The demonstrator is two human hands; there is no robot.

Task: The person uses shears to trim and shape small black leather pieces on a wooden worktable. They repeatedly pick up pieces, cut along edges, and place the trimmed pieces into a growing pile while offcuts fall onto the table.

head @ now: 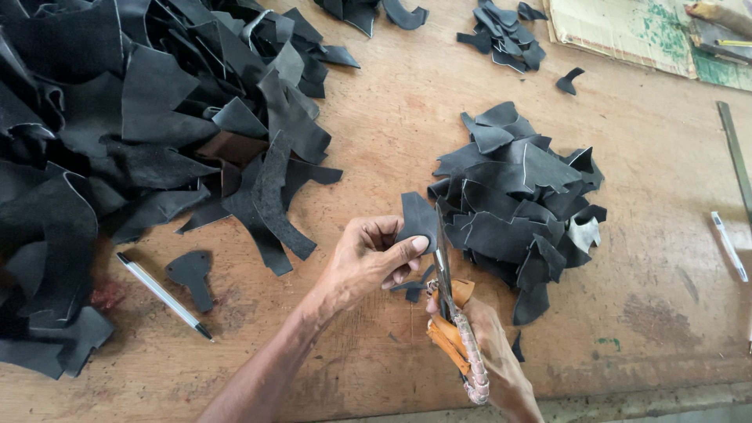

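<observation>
My left hand [368,258] has its grip closed on a small black leather piece [417,221], thumb pressed on its lower edge, holding it just above the worn wooden bench [392,117]. My right hand [489,352] is closed around the orange handles of a pair of metal scissors [448,301], whose blades run up along the right edge of that piece. Just right of the blades I see a heap of cut black leather shapes [517,200]. A much larger pile of black leather offcuts [133,141] fills the bench's left side. Near it lie a silver pen with a black tip [163,295] and a flat black cut-out shape [192,274]. A white pen [728,245] lies far right.
</observation>
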